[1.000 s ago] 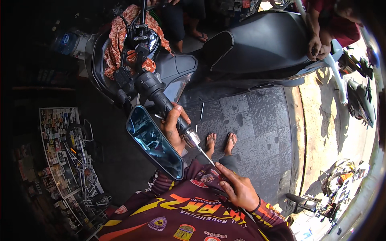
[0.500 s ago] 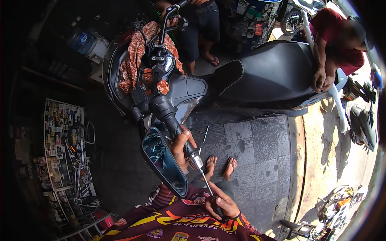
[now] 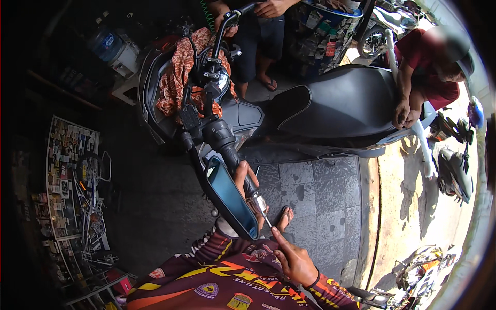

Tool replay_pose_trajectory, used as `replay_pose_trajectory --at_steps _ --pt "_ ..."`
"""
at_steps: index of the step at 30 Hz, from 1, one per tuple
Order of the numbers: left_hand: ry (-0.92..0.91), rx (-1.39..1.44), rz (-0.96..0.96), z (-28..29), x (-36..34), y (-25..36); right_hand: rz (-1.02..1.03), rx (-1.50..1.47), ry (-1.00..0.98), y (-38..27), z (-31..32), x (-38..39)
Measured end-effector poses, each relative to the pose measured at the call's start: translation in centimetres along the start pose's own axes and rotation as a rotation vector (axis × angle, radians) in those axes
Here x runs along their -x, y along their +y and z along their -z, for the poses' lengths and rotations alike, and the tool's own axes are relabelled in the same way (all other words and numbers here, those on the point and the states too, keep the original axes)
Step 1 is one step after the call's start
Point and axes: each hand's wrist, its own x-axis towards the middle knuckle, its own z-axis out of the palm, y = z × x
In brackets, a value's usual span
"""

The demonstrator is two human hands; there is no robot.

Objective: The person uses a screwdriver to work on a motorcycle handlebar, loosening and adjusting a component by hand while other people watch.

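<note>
My left hand (image 3: 240, 178) is closed around the black rubber handlebar grip (image 3: 230, 155) of a scooter, partly hidden behind the mirror (image 3: 226, 187). At the grip's outer end sits a silver bar-end weight (image 3: 257, 201). A screwdriver (image 3: 267, 221) meets this end with its thin metal shaft. My right hand (image 3: 298, 262) is curled around the screwdriver, its index finger stretched along the shaft. The handle is hidden in the palm. An orange patterned cloth (image 3: 178, 72) is draped over the scooter's front, around the handlebar.
Beyond the scooter, another person's hand (image 3: 227, 23) is at the far handlebar. Someone in a red shirt (image 3: 408, 49) leans on the tail behind the black seat (image 3: 346, 101). A display case (image 3: 70, 186) stands left; a parked motorbike (image 3: 457, 173) is outside right.
The view has shifted, and the mirror shows at a different angle. My right hand is now farther forward along the screwdriver, hiding its handle. My left hand still holds the grip.
</note>
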Motion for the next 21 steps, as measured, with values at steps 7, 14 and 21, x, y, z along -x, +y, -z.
replay_pose_trajectory --at_steps 7,14,21 --pt "-0.310 0.297 0.283 2.6 9.8 -2.1 -0.011 -0.064 0.092 0.3 -0.9 0.3" --pt "-0.345 0.104 0.394 1.1 12.2 0.5 0.106 -0.272 0.122 1.9 -1.7 0.6" --pt "-0.294 0.067 0.375 0.3 12.0 1.3 -0.036 -1.208 0.056 3.9 -4.1 5.3"
